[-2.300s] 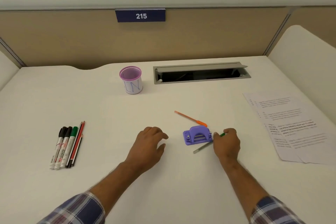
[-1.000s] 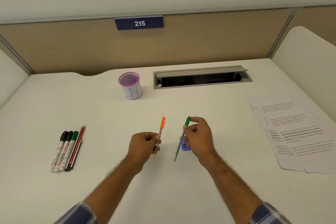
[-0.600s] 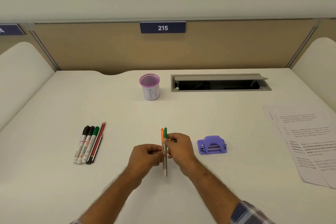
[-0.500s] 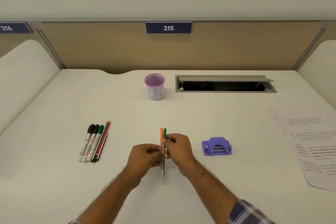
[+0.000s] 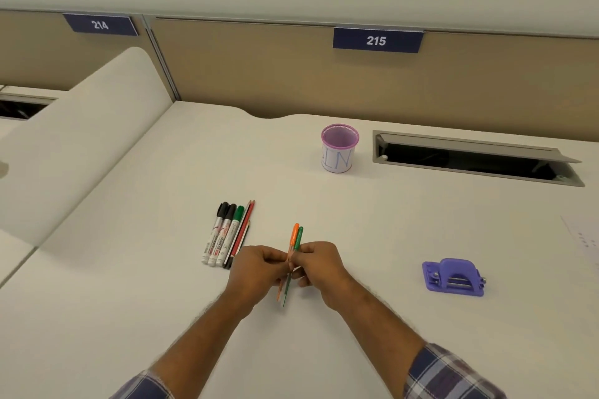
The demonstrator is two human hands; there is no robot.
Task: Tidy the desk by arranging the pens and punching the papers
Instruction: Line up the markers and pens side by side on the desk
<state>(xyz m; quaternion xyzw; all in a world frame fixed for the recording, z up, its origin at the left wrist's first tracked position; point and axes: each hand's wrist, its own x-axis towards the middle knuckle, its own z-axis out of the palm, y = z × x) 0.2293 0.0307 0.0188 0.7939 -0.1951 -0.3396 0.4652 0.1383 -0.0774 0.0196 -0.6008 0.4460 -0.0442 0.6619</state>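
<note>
Two hands meet at desk centre: my left hand (image 5: 259, 269) and right hand (image 5: 321, 266) pinch the orange pen (image 5: 294, 235) and green pen (image 5: 299, 236) together, caps toward twelve; bare desk (image 5: 356, 236) toward three before the punch (image 5: 453, 277), markers (image 5: 227, 233) just beside at ten
</note>
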